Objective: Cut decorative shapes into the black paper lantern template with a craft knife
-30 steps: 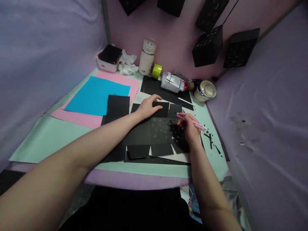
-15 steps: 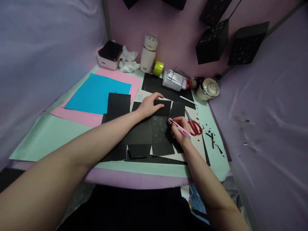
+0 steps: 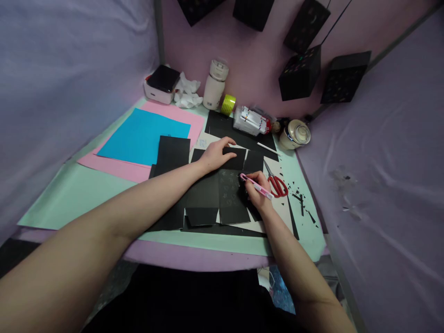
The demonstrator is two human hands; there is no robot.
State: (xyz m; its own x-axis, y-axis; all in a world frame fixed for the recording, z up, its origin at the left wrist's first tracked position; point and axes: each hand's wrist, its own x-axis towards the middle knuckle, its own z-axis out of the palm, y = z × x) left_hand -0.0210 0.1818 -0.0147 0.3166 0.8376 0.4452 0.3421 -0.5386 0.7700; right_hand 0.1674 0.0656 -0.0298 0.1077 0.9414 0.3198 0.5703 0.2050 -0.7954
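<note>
A black card piece with flaps lies near the table's front edge. Small light outlines, some of them stars and hearts, mark its right panel. My right hand is closed around a pink cutter, whose tip is at the upper right of that panel. On the card's upper part rests my left hand, its fingers spread and nothing held. Red-handled scissors lie just right of my right hand, partly open, on a pale sheet.
Blue paper lies on pink paper at the left. A white bottle, yellow tape, a box of pens and a jar stand behind. Black scraps lie at right. Black boxes hang above.
The view has shifted slightly, so the hanging boxes show more fully. My right hand still holds the cutter near the marked panel's upper right, and my left hand stays spread on the card.
</note>
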